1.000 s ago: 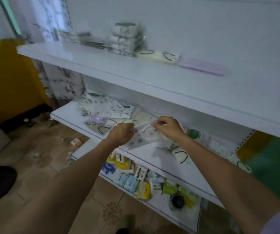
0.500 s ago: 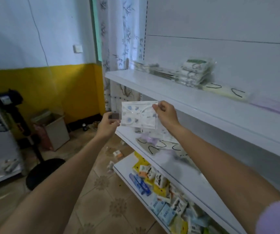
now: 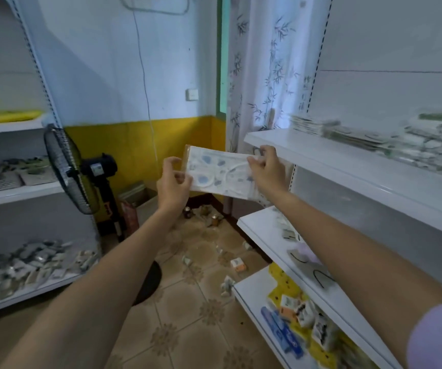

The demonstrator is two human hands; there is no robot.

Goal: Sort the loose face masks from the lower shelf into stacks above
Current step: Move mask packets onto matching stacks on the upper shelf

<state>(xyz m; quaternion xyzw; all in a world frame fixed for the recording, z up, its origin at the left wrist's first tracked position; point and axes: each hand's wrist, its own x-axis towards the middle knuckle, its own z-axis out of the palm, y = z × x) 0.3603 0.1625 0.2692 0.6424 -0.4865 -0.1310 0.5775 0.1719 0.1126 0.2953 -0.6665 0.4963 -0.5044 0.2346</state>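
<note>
My left hand and right hand each pinch 1 end of the wrapped mask (blue-spotted) — beside the upper shelf corner.

Mask stacks on upper shelf, loose masks on lower shelf

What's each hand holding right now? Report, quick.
Left hand: pinches the left edge of the face mask packet.
Right hand: grips its right end.
</note>
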